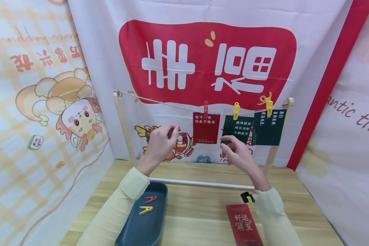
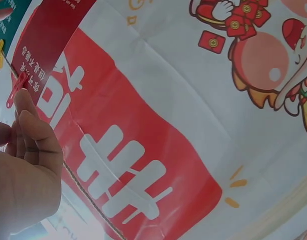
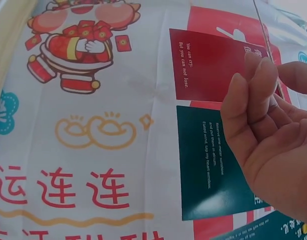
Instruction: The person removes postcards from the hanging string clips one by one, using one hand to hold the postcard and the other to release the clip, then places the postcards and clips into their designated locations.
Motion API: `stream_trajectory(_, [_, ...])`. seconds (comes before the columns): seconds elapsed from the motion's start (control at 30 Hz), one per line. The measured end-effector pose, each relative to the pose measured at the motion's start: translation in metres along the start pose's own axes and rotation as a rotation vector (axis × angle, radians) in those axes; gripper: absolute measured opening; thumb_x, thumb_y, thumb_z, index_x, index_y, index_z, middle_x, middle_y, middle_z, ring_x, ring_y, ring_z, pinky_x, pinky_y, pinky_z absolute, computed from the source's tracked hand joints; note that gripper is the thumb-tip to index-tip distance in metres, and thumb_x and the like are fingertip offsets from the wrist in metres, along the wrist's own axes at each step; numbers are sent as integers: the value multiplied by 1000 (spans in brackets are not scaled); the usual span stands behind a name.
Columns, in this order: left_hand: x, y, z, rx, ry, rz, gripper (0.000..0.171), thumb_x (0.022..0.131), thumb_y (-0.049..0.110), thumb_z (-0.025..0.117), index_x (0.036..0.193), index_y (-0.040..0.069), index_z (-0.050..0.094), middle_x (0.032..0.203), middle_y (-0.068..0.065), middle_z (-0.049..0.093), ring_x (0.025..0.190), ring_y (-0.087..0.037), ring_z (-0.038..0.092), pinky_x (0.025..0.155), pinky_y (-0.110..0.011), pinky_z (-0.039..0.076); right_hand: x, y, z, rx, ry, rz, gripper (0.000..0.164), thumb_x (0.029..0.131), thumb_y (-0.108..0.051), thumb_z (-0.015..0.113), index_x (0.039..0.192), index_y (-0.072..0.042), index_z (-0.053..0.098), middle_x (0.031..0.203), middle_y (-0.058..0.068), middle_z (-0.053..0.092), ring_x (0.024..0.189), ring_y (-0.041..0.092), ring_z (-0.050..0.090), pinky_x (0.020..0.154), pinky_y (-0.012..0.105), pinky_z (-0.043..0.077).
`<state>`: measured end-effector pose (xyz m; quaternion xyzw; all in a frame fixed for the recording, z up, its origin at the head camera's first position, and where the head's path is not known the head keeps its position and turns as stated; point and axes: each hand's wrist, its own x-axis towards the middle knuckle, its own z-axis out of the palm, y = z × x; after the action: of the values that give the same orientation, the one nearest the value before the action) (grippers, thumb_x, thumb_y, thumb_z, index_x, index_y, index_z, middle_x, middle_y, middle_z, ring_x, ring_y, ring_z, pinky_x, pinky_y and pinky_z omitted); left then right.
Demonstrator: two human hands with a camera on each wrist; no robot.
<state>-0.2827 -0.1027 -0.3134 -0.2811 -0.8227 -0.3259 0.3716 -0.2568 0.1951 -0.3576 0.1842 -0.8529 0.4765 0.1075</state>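
My left hand [image 1: 161,141], fingers bent and thumb close to them, is raised in front of the string. A small red spot shows at its fingertips; I cannot tell whether it is something held. My right hand [image 1: 238,153] is before the middle green card [image 1: 235,124], its fingers loosely bent and nothing seen between them. Left of that card hangs a red card [image 1: 206,131] under a red clothespin [image 1: 206,109]. A yellow clothespin [image 1: 236,110] tops the middle green card. Farther right, a second green card [image 1: 269,131] hangs from yellow clothespins [image 1: 269,105].
The string [image 1: 160,102] spans two wooden posts [image 1: 124,126]. A blue tray [image 1: 164,208] at front left holds a pink clothespin [image 1: 151,199] and a yellow one [image 1: 146,209]. A red box [image 1: 243,223] lies at front right, near a small black object [image 1: 245,197]. Printed cloth [image 1: 95,41] hangs behind.
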Motion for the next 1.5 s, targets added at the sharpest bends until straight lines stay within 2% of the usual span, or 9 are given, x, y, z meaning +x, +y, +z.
stream_trajectory(0.23, [22,11,5,-32,-37,-4,19,99,22,57,102,7,68,87,-6,70,71,-13,61,62,-24,54,15,-4,-2,-17,34,5,39,100,-34,55,136,-19,50,84,8,69,59,32,62,57,33,56])
stream_trajectory(0.4, [34,17,10,-74,-66,-25,21,99,25,57,108,9,67,96,-5,69,75,-13,61,64,-23,55,24,-4,-2,-41,36,20,44,100,-38,54,139,-19,47,84,8,69,63,39,62,58,33,55])
stream_trajectory(0.63, [51,24,18,-73,-122,-23,27,96,23,61,120,10,63,114,-5,65,83,-12,64,73,-23,57,28,-4,-1,-52,60,37,42,101,-35,52,139,-18,46,84,8,68,61,34,62,57,33,55])
stream_trajectory(0.9, [68,34,21,-38,-220,-18,41,94,24,66,131,9,56,124,-11,59,78,-12,60,71,-24,58,35,-6,2,0,47,66,47,101,-32,52,144,-17,40,84,12,70,60,35,61,55,33,53])
stream_trajectory(1.07, [73,36,21,-17,-277,-28,50,94,27,66,138,11,51,131,-10,56,97,-16,61,82,-29,58,41,-6,5,20,17,101,50,101,-35,52,146,-16,38,85,15,71,60,36,61,58,34,55])
stream_trajectory(1.2, [75,35,22,-6,-288,-32,51,93,29,66,139,13,50,131,-9,56,109,-19,59,88,-33,58,45,-2,8,95,24,119,53,101,-37,52,147,-15,37,86,15,70,61,38,61,59,32,55])
stream_trajectory(1.37, [79,38,25,48,-292,-33,49,93,31,66,137,13,51,130,-8,57,107,-17,60,86,-32,58,49,3,11,216,60,179,51,101,-37,53,145,-16,40,87,13,69,59,29,60,56,31,55])
stream_trajectory(1.5, [84,41,26,47,-298,-38,50,93,32,65,138,15,50,131,-7,57,108,-17,59,86,-32,58,53,3,16,250,43,178,46,101,-36,53,140,-14,45,88,18,68,56,21,58,55,30,55])
